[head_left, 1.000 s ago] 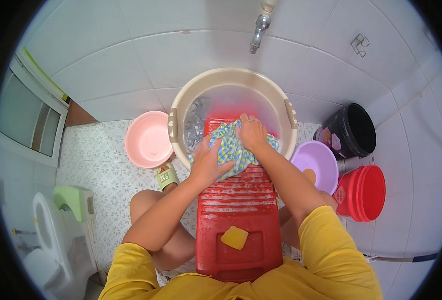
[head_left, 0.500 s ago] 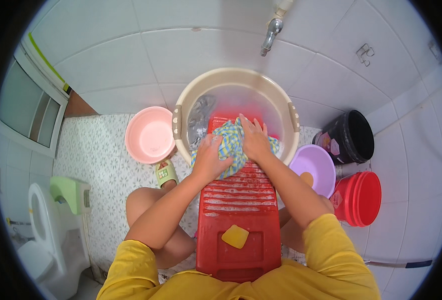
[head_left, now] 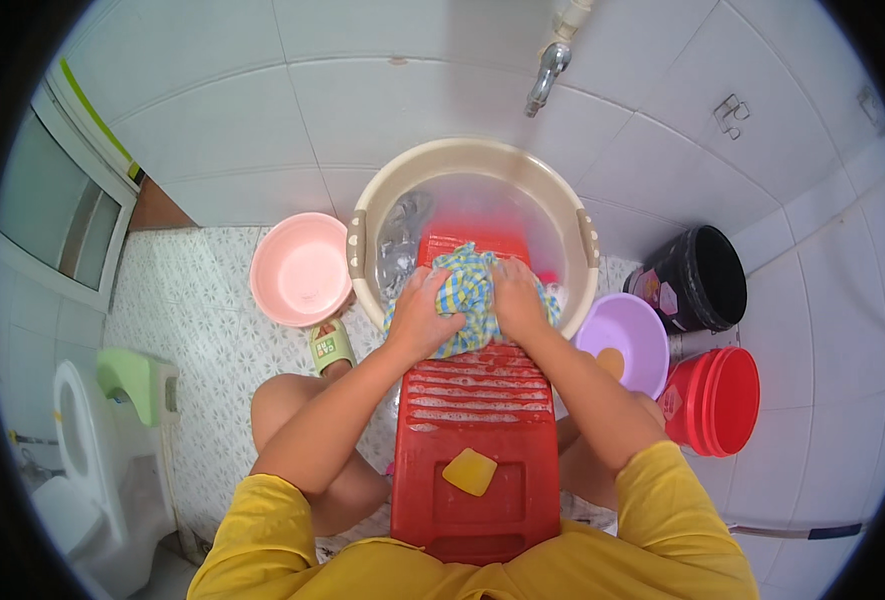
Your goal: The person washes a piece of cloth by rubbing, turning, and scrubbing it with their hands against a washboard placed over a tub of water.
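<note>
A wet blue, yellow and white checked cloth [head_left: 468, 288] lies bunched on the ribbed upper part of a red washboard [head_left: 474, 523]. My left hand [head_left: 421, 318] grips the cloth's left side, thumb pointing inward. On its right side, my right hand [head_left: 518, 300] has its fingers curled into the fabric. White suds streak the ridges below the cloth. The board leans into a large beige basin [head_left: 467, 146] of cloudy water, and its lower end reaches my body. A yellow block of soap [head_left: 470, 472] rests in the board's flat recess.
Left of the basin stands a pink basin [head_left: 302, 270], by my slippered foot [head_left: 332, 345]. A purple basin [head_left: 642, 335], a black bucket [head_left: 697, 280] and a red bucket [head_left: 722, 400] sit at the right. A tap [head_left: 548, 75] juts from the tiled wall above. A white toilet [head_left: 102, 480] is at far left.
My right hand has drawn slightly toward me, and its outstretched fingers have curled into the cloth. The cloth is bunched more tightly between both hands.
</note>
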`<state>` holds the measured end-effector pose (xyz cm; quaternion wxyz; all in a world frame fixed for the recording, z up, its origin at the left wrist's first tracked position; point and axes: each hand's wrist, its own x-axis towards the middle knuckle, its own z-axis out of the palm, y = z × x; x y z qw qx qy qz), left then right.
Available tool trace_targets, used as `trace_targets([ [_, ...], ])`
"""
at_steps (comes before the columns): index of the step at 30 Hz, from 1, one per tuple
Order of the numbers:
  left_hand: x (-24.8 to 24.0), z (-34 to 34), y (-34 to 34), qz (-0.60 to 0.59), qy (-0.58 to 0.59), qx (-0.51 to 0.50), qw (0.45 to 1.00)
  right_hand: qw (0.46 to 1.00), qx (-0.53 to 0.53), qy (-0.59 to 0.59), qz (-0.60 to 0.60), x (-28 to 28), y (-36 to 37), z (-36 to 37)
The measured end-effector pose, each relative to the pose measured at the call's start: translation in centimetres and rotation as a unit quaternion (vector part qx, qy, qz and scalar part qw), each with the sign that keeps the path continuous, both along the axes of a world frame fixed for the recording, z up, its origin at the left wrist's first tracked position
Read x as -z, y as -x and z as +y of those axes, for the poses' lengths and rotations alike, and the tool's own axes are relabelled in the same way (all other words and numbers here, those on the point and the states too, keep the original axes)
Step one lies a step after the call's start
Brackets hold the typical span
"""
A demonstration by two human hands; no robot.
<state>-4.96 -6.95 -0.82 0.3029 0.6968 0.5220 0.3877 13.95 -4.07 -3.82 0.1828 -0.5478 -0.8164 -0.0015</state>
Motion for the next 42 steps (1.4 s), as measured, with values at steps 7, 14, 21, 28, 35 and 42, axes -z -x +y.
trace_targets([
  [7, -0.8, 0.8, 0.6, -0.141, -0.021, -0.107, 0.984, 0.663, 0.12, 0.264, 0.69, -5.3, 2.5, 3.3],
  [14, -0.9, 0.3, 0.6, -0.079, -0.044, 0.005, 0.996, 0.964, 0.021, 0.04, 0.263, -3.7, -1.7, -2.2],
  [21, 0.2, -0.4, 2.4, 0.025, -0.007, 0.097, 0.995, 0.968, -0.126, 0.171, 0.131, -5.1, -0.1, -6.9],
  [28, 1.0, 1.1, 0.5, 0.094, -0.018, 0.044, 0.994, 0.992, 0.007, 0.026, 0.127, 2.2, -1.0, 4.1],
  [35, -0.6, 0.1, 2.2, 0.027, -0.014, 0.056, 0.998, 0.965, -0.014, 0.213, 0.155, -6.9, 2.4, -8.8],
  [42, 1.4, 1.1, 0.5, 0.062, -0.06, 0.062, 0.994, 0.998, -0.006, 0.037, 0.059, 0.4, -0.4, 1.5],
])
